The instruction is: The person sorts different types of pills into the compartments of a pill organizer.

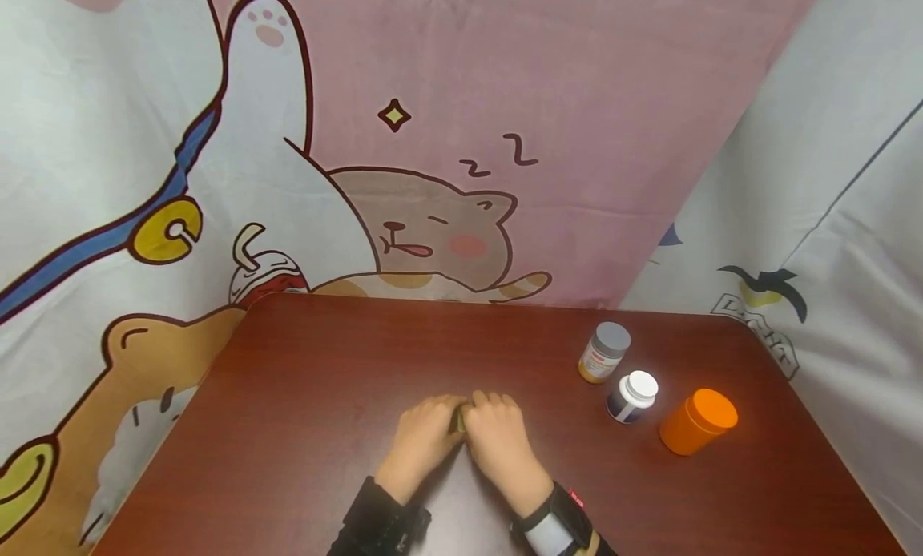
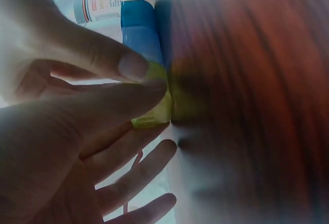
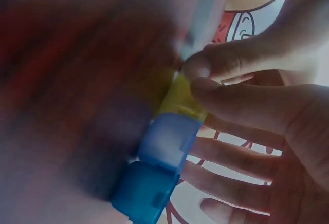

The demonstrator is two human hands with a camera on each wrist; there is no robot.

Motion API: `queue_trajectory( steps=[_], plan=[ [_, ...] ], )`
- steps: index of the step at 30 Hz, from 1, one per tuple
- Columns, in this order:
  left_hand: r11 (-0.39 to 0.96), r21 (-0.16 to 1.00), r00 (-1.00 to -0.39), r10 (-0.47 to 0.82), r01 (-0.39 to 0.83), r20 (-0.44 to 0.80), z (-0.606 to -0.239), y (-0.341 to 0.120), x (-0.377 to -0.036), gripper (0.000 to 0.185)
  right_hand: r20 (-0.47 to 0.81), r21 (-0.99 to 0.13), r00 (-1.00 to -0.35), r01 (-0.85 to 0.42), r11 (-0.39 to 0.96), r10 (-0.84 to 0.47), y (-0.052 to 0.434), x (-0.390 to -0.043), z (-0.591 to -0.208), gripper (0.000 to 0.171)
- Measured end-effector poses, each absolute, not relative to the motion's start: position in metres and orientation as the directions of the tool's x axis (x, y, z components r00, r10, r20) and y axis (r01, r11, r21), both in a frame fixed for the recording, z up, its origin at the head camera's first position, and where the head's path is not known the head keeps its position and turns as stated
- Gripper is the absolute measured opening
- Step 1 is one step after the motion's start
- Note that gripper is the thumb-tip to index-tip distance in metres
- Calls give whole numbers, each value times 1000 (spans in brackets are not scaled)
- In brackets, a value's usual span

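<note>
A strip of small joined boxes, one yellow and the others blue, lies on the dark red table. Both hands meet over it at the table's middle. My left hand pinches the yellow end box between thumb and forefinger. My right hand pinches the same yellow part from the other side. In the head view the left hand and right hand touch each other, and only a sliver of the strip shows between them.
To the right stand a grey-capped bottle, a dark bottle with a white cap and an orange container. A cartoon-printed cloth hangs behind and beside the table. A labelled bottle shows in the left wrist view.
</note>
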State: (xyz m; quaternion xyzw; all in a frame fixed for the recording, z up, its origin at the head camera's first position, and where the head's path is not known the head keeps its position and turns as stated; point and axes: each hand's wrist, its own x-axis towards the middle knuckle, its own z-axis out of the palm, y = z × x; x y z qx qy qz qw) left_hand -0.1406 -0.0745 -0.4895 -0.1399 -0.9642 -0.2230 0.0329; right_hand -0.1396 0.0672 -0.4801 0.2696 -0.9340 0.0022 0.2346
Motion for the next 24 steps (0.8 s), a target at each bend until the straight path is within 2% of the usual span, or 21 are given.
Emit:
queue_trajectory(
  steps=[13,24],
  plan=[
    [873,396,-955,222,284,195,-490,-71,-138,39,464,199,-708,-502,842,-532,61,-142,-480,23],
    [876,401,-960,212,269,181,-492,-68,-139,36,481,235,-702,-474,848,-526,61,-141,-481,20]
  ],
)
